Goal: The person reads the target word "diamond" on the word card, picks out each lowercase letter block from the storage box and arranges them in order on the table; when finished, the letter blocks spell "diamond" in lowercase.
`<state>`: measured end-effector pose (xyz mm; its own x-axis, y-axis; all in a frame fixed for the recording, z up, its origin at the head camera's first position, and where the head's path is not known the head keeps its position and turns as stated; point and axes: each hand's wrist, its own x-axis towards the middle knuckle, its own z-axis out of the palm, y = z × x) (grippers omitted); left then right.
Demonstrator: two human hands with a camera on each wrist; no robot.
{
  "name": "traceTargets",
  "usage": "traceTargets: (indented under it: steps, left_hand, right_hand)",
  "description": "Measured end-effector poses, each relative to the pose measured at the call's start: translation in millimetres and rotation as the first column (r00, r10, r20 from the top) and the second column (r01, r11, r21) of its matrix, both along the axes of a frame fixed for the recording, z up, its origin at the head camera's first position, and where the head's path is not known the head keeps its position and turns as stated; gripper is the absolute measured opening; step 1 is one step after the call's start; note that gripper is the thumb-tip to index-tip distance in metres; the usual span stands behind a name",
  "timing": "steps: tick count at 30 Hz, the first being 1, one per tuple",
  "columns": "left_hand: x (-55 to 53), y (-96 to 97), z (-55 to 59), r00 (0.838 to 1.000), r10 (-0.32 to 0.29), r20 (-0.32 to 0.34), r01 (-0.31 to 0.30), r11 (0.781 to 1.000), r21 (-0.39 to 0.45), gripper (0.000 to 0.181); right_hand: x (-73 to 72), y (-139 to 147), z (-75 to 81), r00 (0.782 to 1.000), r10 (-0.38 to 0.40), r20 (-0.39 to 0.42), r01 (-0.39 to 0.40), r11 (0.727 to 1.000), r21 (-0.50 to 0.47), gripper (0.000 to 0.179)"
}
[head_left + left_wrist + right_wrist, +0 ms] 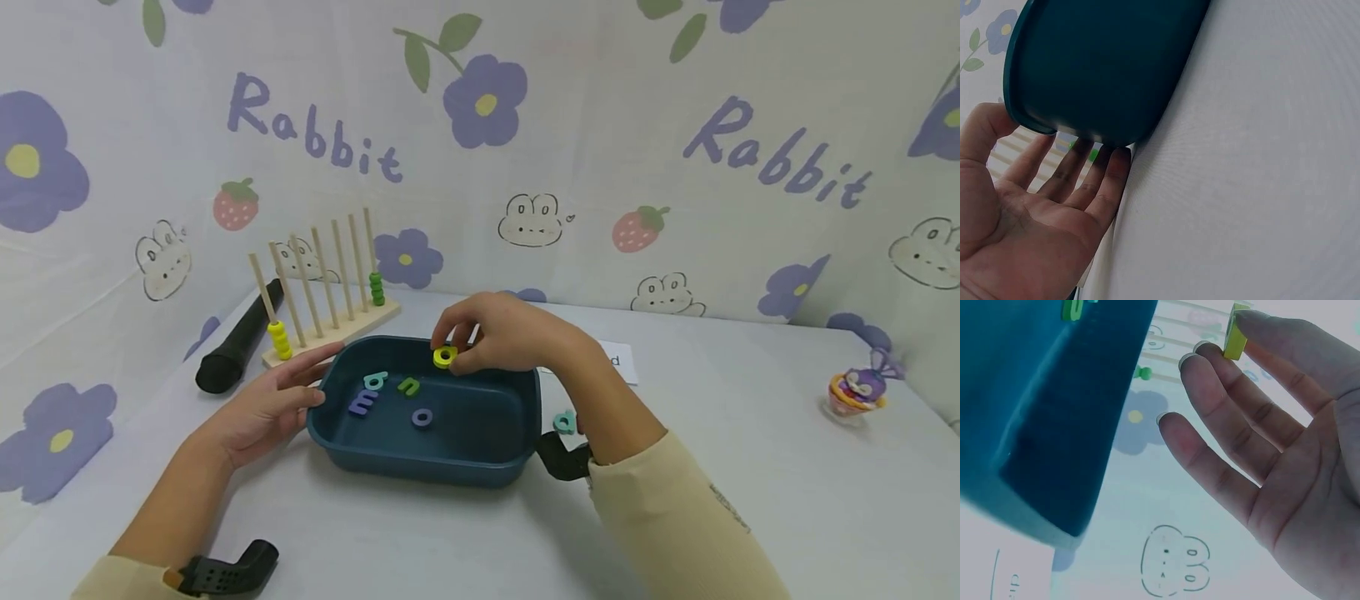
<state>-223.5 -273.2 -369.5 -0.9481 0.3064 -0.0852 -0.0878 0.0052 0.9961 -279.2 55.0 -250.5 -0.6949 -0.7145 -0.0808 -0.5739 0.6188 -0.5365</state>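
A dark blue plastic tub [465,475] stands on the table. In it lie a teal letter [376,381], a purple m [363,403], a green n [408,387] and a purple o [422,418]. Above the tub's far side my right hand [506,333] pinches a yellow letter [446,357] with a round hole; the right wrist view shows this yellow letter [1235,337] edge-on between thumb and fingers, the other fingers spread. My left hand [258,412] touches the tub's left end, its thumb at the rim and its fairly straight fingers [1107,190] against the outer wall.
Behind the left hand stands a wooden peg abacus [341,325] with yellow and green beads, a black microphone [236,346] beside it. A white card [626,361] and another teal letter [564,422] lie right of the tub, partly behind my forearm. Far right sits a purple toy figure [858,390].
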Motion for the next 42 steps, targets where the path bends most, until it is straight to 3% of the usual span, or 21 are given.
traceTargets:
  steps: [21, 33, 42]
  left_hand:
    - [-0.4, -0.2, 1.0, 1.0, -0.012, -0.009, 0.012, 1.0, -0.005, 0.07]
    - [-1.3, 0.4, -3.2, 1.0, -0.004, -0.013, 0.004, 1.0, 0.0, 0.07]
    - [-0.6, -0.5, -2.1, 1.0, 0.001, -0.002, -0.001, 1.0, 0.008, 0.07]
  right_hand:
    - [20.9, 46, -2.4, 0.998, -0.063, -0.02, 0.063, 0.998, -0.011, 0.027]
    - [20.5, 75, -18.0, 0.995, -0.1, 0.013, 0.1, 0.995, -0.004, 0.024]
    - [26.5, 94, -19.9, 0.988, -0.153, 0.002, 0.153, 0.988, 0.029, 0.025]
